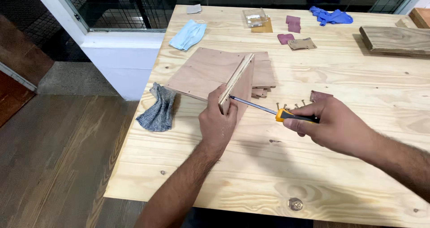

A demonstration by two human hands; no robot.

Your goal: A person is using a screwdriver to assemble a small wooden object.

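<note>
My left hand (217, 122) grips the near end of an upright plywood panel (237, 78) that stands on edge against a flat plywood board (204, 71). My right hand (329, 125) holds a screwdriver (268, 110) with a yellow and black handle. Its metal tip touches the upright panel's near end, just beside my left fingers. Several loose screws (291, 105) lie on the table behind the screwdriver's shaft.
The pale wooden table (251, 165) also carries a grey rag (159, 109) hanging over its left edge, a blue face mask (188, 34), sandpaper pieces (301, 43), a clear plastic box (255, 17), blue gloves (331, 16) and a dark plank (396, 39).
</note>
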